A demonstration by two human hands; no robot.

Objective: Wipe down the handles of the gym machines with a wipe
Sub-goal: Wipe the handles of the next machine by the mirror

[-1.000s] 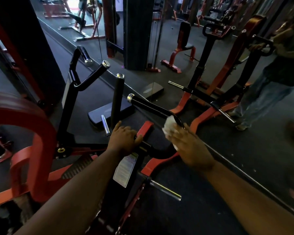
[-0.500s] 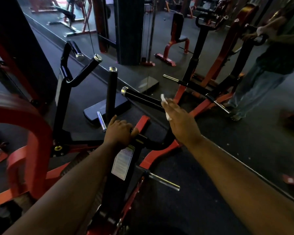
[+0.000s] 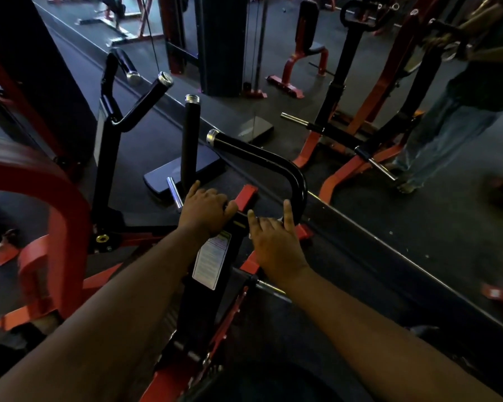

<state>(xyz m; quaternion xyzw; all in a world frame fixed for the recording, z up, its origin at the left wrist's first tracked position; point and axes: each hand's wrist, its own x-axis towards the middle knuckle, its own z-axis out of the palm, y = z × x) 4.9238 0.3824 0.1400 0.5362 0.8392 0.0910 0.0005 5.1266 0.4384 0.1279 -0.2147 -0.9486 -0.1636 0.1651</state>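
Observation:
A black curved handle (image 3: 262, 158) with a chrome end cap rises from the red and black gym machine in front of me. My right hand (image 3: 276, 245) lies over the handle's lower end, outer fingers stretched up along it and middle fingers curled. The white wipe (image 3: 280, 220) is almost hidden under that hand; only a sliver shows. My left hand (image 3: 205, 211) grips the black crossbar at the base of the handles, thumb wrapped round it. A straight upright handle (image 3: 190, 140) stands just beyond my left hand.
A forked pair of black handles (image 3: 145, 103) stands to the left, beside a red curved frame (image 3: 67, 204). A white label (image 3: 211, 262) sits on the machine's post. At the far right a person in jeans (image 3: 436, 140) stands by another red machine. Dark floor lies around.
My right hand slid with the wipe from the middle of the curved handle down to its lower end near the crossbar. The left hand kept its grip.

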